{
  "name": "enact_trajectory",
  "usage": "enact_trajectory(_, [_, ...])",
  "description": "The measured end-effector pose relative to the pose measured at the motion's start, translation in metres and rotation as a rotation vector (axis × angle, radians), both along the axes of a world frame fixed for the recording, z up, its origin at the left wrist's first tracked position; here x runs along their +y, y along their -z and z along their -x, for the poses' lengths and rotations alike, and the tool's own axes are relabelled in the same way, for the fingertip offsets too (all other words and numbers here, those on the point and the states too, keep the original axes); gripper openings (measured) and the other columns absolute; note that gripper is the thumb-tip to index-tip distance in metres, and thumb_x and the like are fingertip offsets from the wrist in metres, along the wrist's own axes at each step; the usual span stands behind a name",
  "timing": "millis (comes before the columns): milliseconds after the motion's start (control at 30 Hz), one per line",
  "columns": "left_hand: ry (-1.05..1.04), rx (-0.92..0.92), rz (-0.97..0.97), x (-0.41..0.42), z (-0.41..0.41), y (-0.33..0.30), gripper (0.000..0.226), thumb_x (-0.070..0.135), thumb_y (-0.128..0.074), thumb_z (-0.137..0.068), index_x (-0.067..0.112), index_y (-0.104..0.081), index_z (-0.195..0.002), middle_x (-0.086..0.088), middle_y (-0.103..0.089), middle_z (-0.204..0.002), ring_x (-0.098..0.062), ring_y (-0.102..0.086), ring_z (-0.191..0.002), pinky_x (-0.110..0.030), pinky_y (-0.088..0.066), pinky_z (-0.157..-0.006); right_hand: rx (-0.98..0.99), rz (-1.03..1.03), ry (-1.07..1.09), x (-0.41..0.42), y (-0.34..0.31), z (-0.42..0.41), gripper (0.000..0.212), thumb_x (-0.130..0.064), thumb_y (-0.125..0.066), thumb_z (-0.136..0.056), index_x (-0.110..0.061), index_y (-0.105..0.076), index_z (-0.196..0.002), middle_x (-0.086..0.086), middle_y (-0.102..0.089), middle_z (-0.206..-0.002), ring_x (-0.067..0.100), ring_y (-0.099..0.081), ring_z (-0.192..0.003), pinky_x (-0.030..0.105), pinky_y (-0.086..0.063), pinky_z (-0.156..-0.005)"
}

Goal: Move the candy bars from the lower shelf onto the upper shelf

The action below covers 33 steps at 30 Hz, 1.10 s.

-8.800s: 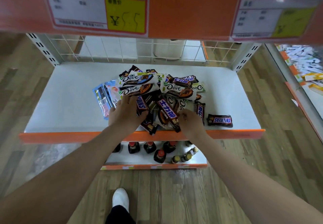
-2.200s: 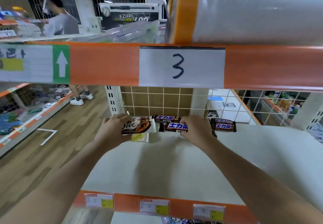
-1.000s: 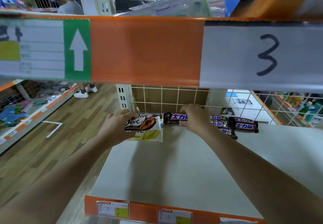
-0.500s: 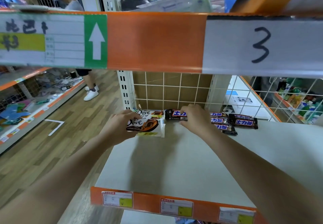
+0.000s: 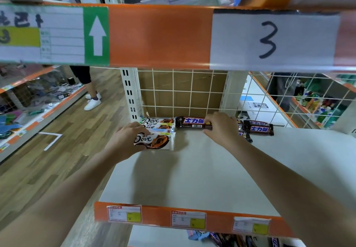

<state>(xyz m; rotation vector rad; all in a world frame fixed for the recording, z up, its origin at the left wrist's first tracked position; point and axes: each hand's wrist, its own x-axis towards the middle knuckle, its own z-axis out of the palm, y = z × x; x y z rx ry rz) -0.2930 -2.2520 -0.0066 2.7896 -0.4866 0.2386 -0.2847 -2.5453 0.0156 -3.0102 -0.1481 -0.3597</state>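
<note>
On the upper shelf (image 5: 192,179), my left hand (image 5: 125,140) grips a white Dove bar (image 5: 156,140) at the front of a small stack of Dove bars (image 5: 157,123) by the back left post. My right hand (image 5: 221,127) pinches the right end of a dark Snickers bar (image 5: 190,122) lying along the back grid. More Snickers bars (image 5: 258,128) lie just right of that hand. At the bottom edge, a few candy bars (image 5: 221,237) show on the lower shelf, mostly hidden by the orange shelf edge.
A white wire grid (image 5: 183,92) backs the shelf. Above hangs an orange shelf front (image 5: 159,36) with a green arrow label and a paper marked 3. A person's legs (image 5: 90,92) stand in the left aisle. Price tags (image 5: 188,218) line the near edge.
Since 8.8 s ago both hands rose from the lower shelf's pile to the upper shelf. In the last second the left hand's Dove bar came down in front of the stack; the right hand stays on the Snickers bar.
</note>
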Motion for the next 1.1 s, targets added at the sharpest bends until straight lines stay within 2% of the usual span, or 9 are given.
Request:
enact_trajectory(267, [-0.023, -0.025, -0.070, 0.001, 0.004, 0.000, 0.041, 0.034, -0.071, -0.078, 0.031, -0.058, -0.117, 0.006, -0.054, -0.125, -0.015, -0.047, -0.118, -0.036, -0.030, -0.097, -0.014, -0.002, 0.030, -0.013, 0.001, 0.011, 0.033, -0.037, -0.061, -0.087, -0.024, -0.059, -0.117, -0.001, -0.061, -0.113, 0.020, -0.052, -0.110, 0.038, -0.038, -0.094])
enact_trajectory(500, [-0.051, -0.051, -0.063, -0.003, 0.013, -0.006, 0.041, 0.032, -0.071, -0.078, 0.027, -0.058, -0.117, 0.004, -0.054, -0.126, -0.018, -0.048, -0.117, -0.036, -0.035, -0.092, -0.047, -0.055, 0.047, -0.026, 0.005, 0.021, 0.027, -0.035, -0.063, -0.086, -0.023, -0.061, -0.110, -0.002, -0.062, -0.110, 0.020, -0.054, -0.107, 0.037, -0.036, -0.091])
enact_trajectory(667, [-0.072, -0.066, -0.019, -0.013, 0.025, -0.012, 0.044, 0.029, -0.073, -0.077, 0.022, -0.059, -0.118, 0.001, -0.055, -0.124, -0.022, -0.048, -0.116, -0.038, -0.037, -0.094, -0.075, -0.064, 0.047, -0.031, 0.008, 0.037, 0.021, -0.037, -0.059, -0.088, -0.025, -0.063, -0.105, -0.005, -0.063, -0.106, 0.020, -0.055, -0.105, 0.037, -0.037, -0.090])
enact_trajectory(867, [-0.033, -0.066, -0.014, -0.041, 0.044, -0.018, 0.045, 0.028, -0.074, -0.077, 0.023, -0.058, -0.119, 0.002, -0.055, -0.126, -0.021, -0.047, -0.118, -0.038, -0.034, -0.097, -0.003, -0.015, 0.049, -0.053, 0.004, 0.068, 0.030, -0.038, -0.059, -0.089, -0.025, -0.058, -0.116, -0.004, -0.058, -0.118, 0.019, -0.050, -0.117, 0.035, -0.037, -0.093])
enact_trajectory(967, [0.006, -0.078, -0.010, -0.059, 0.055, -0.020, 0.043, 0.026, -0.075, -0.075, 0.022, -0.060, -0.115, 0.000, -0.056, -0.122, -0.023, -0.050, -0.114, -0.037, -0.038, -0.092, 0.008, 0.024, 0.075, -0.069, 0.001, 0.084, 0.031, -0.040, -0.059, -0.088, -0.025, -0.056, -0.115, -0.005, -0.057, -0.120, 0.018, -0.050, -0.116, 0.035, -0.037, -0.092])
enact_trajectory(1100, [0.072, -0.069, 0.006, -0.088, 0.071, -0.022, 0.045, 0.026, -0.075, -0.075, 0.019, -0.060, -0.117, -0.001, -0.055, -0.122, -0.025, -0.051, -0.113, -0.040, -0.041, -0.092, 0.014, -0.046, 0.112, -0.097, -0.002, 0.112, 0.028, -0.036, -0.060, -0.088, -0.026, -0.056, -0.113, -0.007, -0.055, -0.126, 0.016, -0.046, -0.122, 0.036, -0.032, -0.096])
